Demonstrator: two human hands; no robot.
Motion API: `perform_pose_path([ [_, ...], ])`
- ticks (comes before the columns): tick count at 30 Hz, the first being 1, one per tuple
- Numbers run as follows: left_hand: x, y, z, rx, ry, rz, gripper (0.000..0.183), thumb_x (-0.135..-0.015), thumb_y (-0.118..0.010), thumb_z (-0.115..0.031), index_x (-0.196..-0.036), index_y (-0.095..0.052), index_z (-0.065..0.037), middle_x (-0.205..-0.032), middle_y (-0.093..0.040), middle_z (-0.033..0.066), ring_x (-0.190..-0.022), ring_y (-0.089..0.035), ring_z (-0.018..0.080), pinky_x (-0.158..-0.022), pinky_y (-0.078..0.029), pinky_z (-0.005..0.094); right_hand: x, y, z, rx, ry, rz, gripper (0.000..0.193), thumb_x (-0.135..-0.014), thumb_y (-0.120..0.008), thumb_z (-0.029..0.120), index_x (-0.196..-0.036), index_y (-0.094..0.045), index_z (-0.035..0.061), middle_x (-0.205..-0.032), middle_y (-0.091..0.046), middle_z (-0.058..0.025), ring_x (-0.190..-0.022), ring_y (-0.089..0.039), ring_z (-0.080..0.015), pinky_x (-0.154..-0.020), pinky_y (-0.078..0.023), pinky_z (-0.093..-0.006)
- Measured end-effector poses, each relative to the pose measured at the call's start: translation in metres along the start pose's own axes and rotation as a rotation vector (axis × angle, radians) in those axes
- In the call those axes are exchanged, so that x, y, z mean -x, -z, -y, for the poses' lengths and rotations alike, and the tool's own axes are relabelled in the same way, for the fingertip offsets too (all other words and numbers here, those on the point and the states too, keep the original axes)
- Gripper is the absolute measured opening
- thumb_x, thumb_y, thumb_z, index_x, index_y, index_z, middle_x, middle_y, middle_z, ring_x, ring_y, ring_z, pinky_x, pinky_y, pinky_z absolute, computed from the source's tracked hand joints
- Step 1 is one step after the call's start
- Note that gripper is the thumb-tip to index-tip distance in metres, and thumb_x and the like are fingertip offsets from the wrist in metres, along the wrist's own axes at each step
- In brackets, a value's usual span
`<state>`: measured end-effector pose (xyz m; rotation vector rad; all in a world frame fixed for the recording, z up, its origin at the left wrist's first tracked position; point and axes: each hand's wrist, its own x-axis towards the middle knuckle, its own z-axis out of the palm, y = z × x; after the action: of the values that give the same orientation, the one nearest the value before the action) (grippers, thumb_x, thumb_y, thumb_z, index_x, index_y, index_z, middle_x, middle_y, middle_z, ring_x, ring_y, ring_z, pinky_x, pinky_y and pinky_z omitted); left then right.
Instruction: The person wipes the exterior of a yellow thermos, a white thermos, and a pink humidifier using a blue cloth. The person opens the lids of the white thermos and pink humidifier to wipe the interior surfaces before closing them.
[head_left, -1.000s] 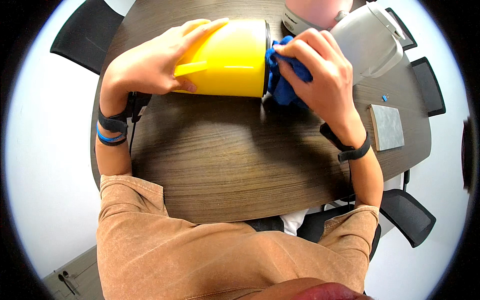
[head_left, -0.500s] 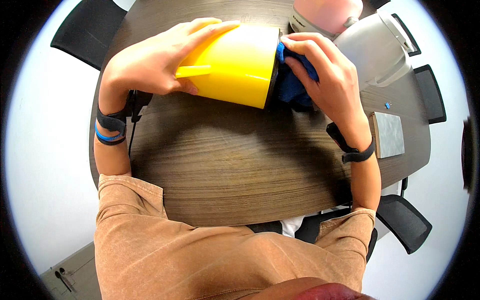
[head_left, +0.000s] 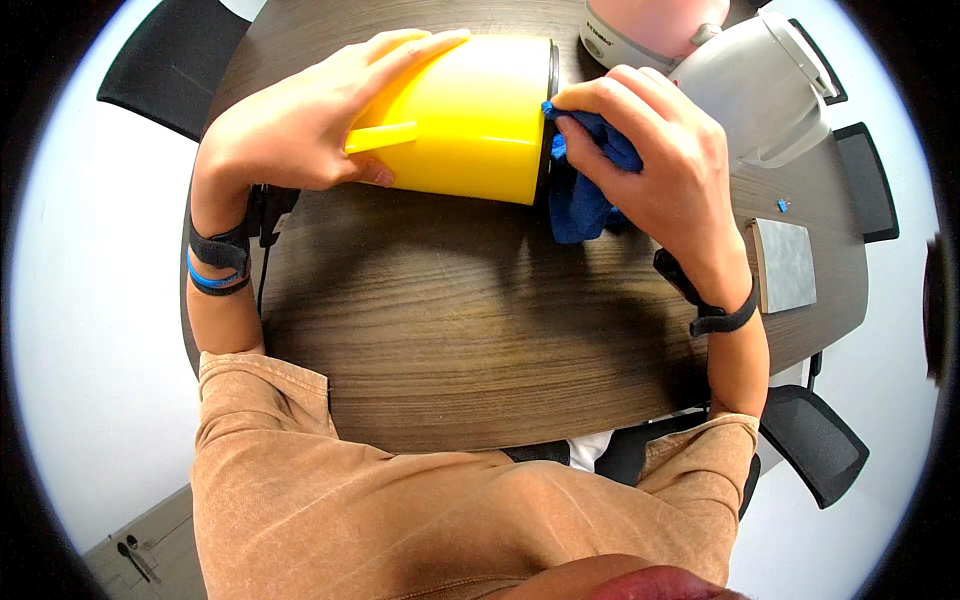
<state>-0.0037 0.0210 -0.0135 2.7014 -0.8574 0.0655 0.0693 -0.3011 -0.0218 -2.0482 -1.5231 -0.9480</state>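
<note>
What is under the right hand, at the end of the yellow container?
A blue cloth lies under the right hand, pressed against the dark-rimmed end of the yellow container. The hand and cloth cover that end, so its surface cannot be seen.

The scene is viewed from a single head-worn fisheye camera, aimed steeply down. The tabletop (head_left: 450, 330) is seen close, its edges bent toward the rim.

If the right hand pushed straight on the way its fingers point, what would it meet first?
The right hand points left, pressing a blue cloth against the dark-rimmed end of the yellow jug lying on its side. It would likely meet that end straight away, through the cloth.
</note>
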Motion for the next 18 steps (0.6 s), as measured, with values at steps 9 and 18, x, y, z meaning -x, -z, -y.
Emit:
perform_pose_path([
  [9, 0.000, -0.004, 0.009, 0.008, -0.026, -0.056, 0.126, -0.068, -0.096, -0.007, -0.172, -0.026, -0.020, -0.166, -0.041, 0.0196, -0.144, -0.050, 0.0437, -0.127, -0.040, 0.0498, 0.018, 0.009, 0.005, 0.107, 0.222, 0.086, 0.029, -0.077, -0.073, 0.016, -0.106, -0.072, 0.0201, -0.100, -0.067, 0.0015, -0.087, -0.065, -0.0209, -0.069, -0.055, -0.0339],
  [18, 0.000, 0.000, 0.004, 0.001, -0.004, 0.000, 0.120, -0.069, -0.094, -0.022, -0.168, -0.029, -0.003, -0.166, -0.040, 0.0232, -0.153, -0.041, 0.0425, -0.129, -0.033, 0.0472, -0.005, 0.009, -0.014, 0.233, 0.287, -0.016, 0.026, -0.083, -0.084, 0.015, -0.108, -0.082, 0.0168, -0.109, -0.080, -0.0002, -0.099, -0.074, -0.0205, -0.080, -0.061, -0.0326],
])
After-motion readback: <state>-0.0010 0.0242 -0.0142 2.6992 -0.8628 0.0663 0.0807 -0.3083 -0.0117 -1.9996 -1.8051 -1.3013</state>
